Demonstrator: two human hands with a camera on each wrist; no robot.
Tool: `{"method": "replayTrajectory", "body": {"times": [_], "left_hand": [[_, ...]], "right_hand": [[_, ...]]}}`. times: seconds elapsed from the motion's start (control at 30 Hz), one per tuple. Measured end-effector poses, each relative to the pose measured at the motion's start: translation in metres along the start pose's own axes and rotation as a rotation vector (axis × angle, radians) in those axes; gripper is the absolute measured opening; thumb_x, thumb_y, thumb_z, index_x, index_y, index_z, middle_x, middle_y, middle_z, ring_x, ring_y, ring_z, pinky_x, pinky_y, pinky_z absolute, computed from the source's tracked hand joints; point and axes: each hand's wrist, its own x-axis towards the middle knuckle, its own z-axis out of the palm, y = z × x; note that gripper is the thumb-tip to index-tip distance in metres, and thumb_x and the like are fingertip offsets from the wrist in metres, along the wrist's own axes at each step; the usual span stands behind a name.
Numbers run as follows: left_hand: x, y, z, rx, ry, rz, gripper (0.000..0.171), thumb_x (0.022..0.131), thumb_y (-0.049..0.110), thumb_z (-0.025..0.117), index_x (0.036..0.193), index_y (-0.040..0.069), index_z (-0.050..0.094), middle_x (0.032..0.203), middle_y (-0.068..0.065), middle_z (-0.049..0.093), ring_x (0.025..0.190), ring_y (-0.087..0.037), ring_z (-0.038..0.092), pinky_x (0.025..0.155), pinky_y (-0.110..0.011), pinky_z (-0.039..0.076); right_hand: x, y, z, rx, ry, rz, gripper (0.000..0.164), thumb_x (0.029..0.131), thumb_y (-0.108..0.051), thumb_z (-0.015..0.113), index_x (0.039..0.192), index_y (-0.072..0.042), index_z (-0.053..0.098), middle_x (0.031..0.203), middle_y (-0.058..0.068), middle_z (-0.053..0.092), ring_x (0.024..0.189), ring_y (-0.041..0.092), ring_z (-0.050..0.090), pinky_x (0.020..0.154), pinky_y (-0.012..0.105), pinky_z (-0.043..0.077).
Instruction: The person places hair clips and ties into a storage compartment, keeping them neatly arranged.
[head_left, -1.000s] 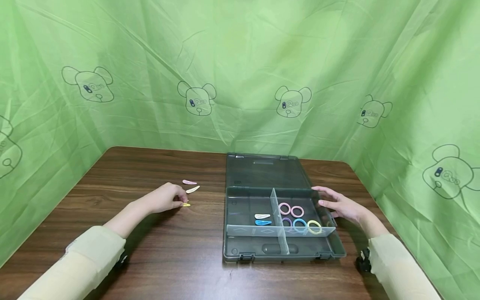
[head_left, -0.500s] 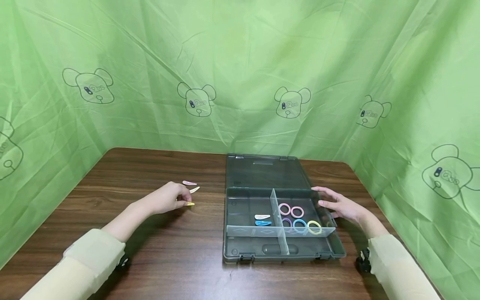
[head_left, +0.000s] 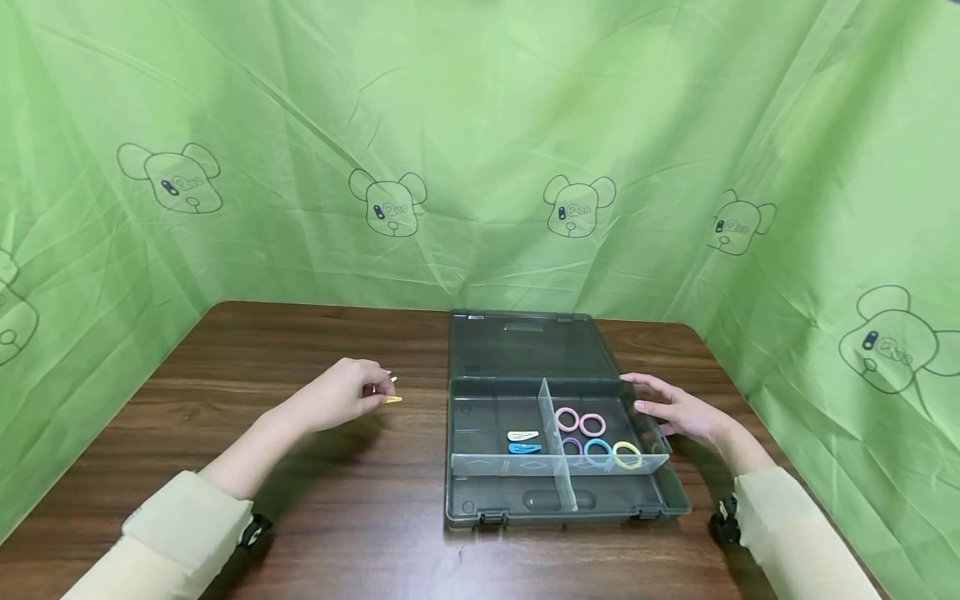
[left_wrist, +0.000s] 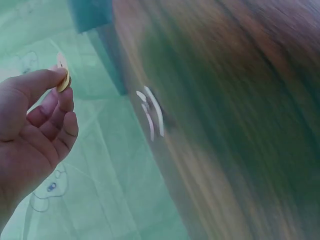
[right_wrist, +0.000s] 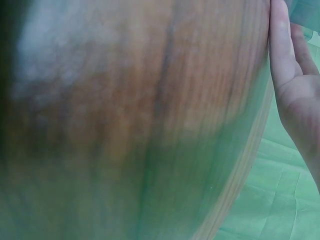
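Observation:
My left hand [head_left: 348, 393] is raised off the table and pinches a yellow snap hair clip [head_left: 393, 399] between thumb and forefinger; the left wrist view shows this clip [left_wrist: 63, 75] pointing up from the fingertips. Beyond the hand lie a cream hair clip [left_wrist: 156, 112] and a pink hair clip [left_wrist: 149, 122], mostly hidden by the fingers in the head view. My right hand [head_left: 686, 414], fingers extended, rests against the right side of a dark translucent divider box [head_left: 495, 490]. Its back left compartment holds a white hair clip [head_left: 522, 436] and a blue hair clip [head_left: 524, 448].
Several hair ties, among them a yellow one [head_left: 627, 467], lie in the box's back right compartment. The lid [head_left: 532, 350] is folded back flat on the wooden table [head_left: 360, 517]. Clear dividers [head_left: 502, 465] stand up between compartments. Green cloth [head_left: 480, 125] encloses the table's far sides.
My left hand has lifted the yellow hair clip from the table and moved slightly right and away, now covering much of the other two clips. The right hand stays at the box.

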Motion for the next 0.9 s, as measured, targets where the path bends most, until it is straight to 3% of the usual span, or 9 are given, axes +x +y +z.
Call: {"method": "replayTrajectory", "body": {"times": [0.07, 0.37, 0.67, 0.9], "left_hand": [[0.002, 0.006, -0.002, -0.008, 0.01, -0.022, 0.011, 0.079, 0.004, 0.07, 0.079, 0.015, 0.068, 0.075, 0.011, 0.059, 0.067, -0.007, 0.054, 0.061, -0.022, 0.045], [0.015, 0.026, -0.001, -0.08, 0.058, -0.051, 0.011, 0.081, 0.005, 0.068, 0.081, 0.016, 0.068, 0.072, 0.012, 0.057, 0.066, -0.004, 0.05, 0.06, -0.021, 0.044], [0.033, 0.046, 0.004, -0.109, 0.166, 0.001, 0.012, 0.08, 0.004, 0.068, 0.082, 0.015, 0.069, 0.072, 0.012, 0.057, 0.065, -0.003, 0.05, 0.058, -0.02, 0.045], [0.05, 0.056, 0.012, -0.15, 0.186, 0.052, 0.013, 0.081, 0.004, 0.068, 0.083, 0.017, 0.07, 0.071, 0.012, 0.056, 0.064, -0.009, 0.053, 0.058, -0.019, 0.043]], "right_hand": [[0.0, 0.0, 0.0, -0.005, 0.001, 0.004, 0.055, 0.099, -0.019, 0.048, 0.148, -0.021, 0.024, 0.148, 0.021, 0.02, 0.117, 0.03, 0.051, 0.084, 0.05, 0.05], [-0.001, 0.0, 0.002, -0.01, -0.001, 0.011, 0.056, 0.098, -0.021, 0.049, 0.148, -0.021, 0.024, 0.15, 0.021, 0.014, 0.119, 0.03, 0.048, 0.084, 0.049, 0.051], [0.0, 0.0, 0.001, -0.009, 0.013, 0.014, 0.055, 0.098, -0.019, 0.049, 0.148, -0.022, 0.025, 0.149, 0.019, 0.019, 0.119, 0.031, 0.047, 0.084, 0.05, 0.05], [0.001, -0.001, 0.001, 0.003, 0.01, 0.014, 0.054, 0.098, -0.018, 0.048, 0.148, -0.021, 0.025, 0.149, 0.019, 0.019, 0.119, 0.032, 0.047, 0.083, 0.05, 0.051]]}}
